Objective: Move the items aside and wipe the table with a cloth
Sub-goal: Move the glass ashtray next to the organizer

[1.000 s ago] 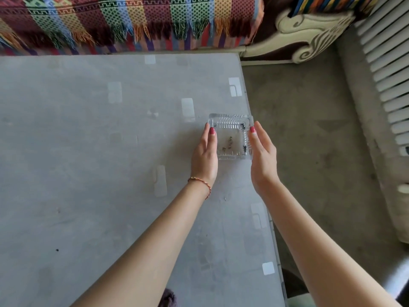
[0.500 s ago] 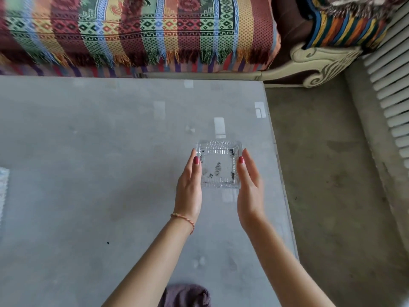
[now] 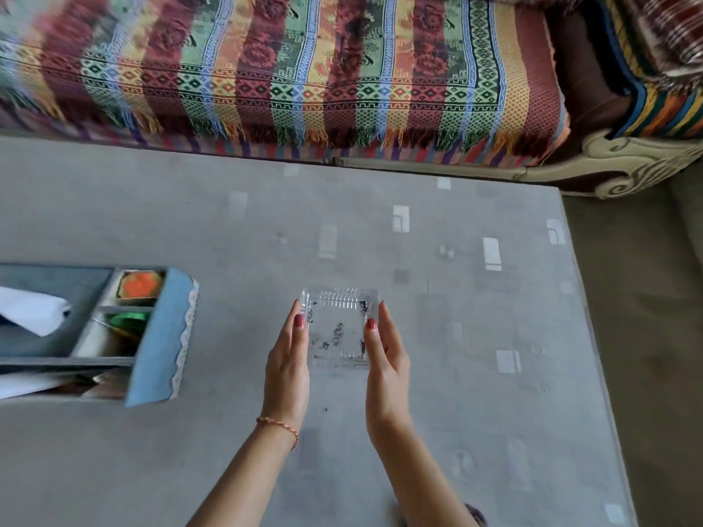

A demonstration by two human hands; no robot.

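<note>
At the near edge both forearms reach up from 6 o'clock, and the left hand (image 3: pixel 288 368) and right hand (image 3: pixel 385 368) flank the clear glass ashtray (image 3: pixel 339 327), straight fingers pressed flat against its left and right sides, neither hand curled round it. A second ago this dish sat hard by the counter's right edge; half a second ago it was further in; now it lies well inside the grey counter (image 3: pixel 494 431), toward the middle, so the hands are sliding or carrying it leftward, which I cannot tell apart. Black ash flecks lie inside it, and one speck rests on the counter just nearer than it. At 9 o'clock a blue organiser box (image 3: pixel 163 336) with tissue has come into view. At 12 o'clock sits the striped sofa throw (image 3: pixel 304 78). No cloth is seen, so wiping looks some way off.
</note>
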